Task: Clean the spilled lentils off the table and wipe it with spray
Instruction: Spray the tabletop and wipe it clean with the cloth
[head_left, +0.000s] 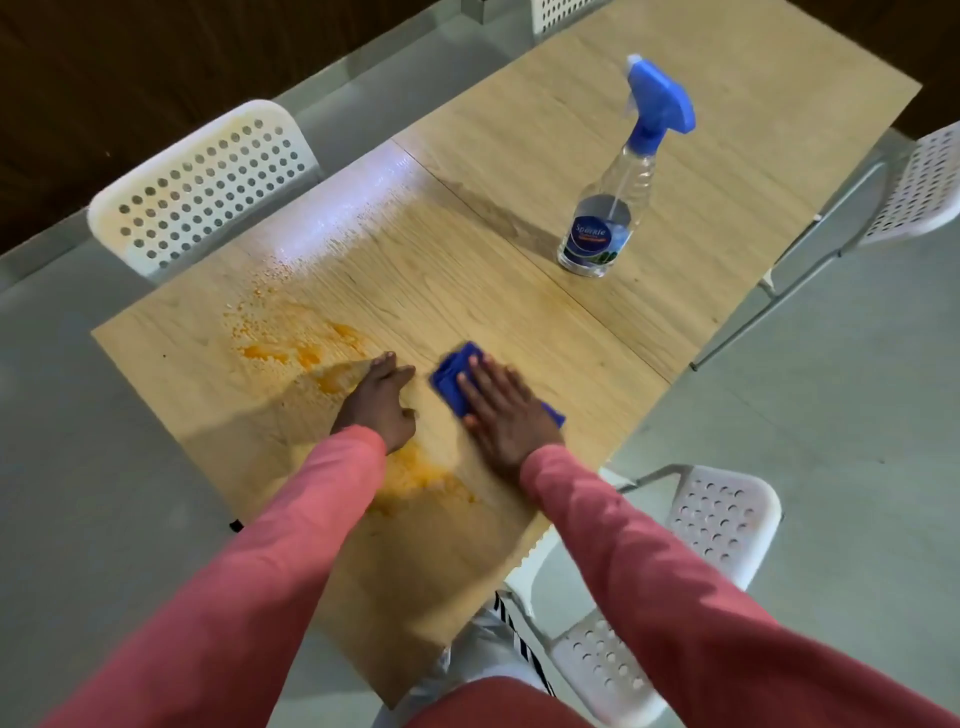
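While the spray bottle (618, 197) is stood upright on the far half of the table (519, 322), well apart from both hands, its blue trigger head is seen turned toward the upper left and its long axis leans slightly in the wide-angle view. A blue cloth (457, 382) is pressed flat against the wood by the right hand (506, 410), whose fingers are laid straight and slightly spread, pointing away from the person toward the upper left; the cloth's long axis runs from upper left to lower right, and most of it is hidden under the palm. Just beside it, the left hand (382, 402) is rested on its edge on the tabletop with fingers held together and gently curved, nothing being gripped. Orange lentils (306, 353) are scattered left of that hand, and a second smeared patch lies near its wrist, partly covered by the pink sleeve (291, 545). Single grains cannot be made out through the blur. White perforated chairs (208, 182) are placed around the table, several cut off by the frame.
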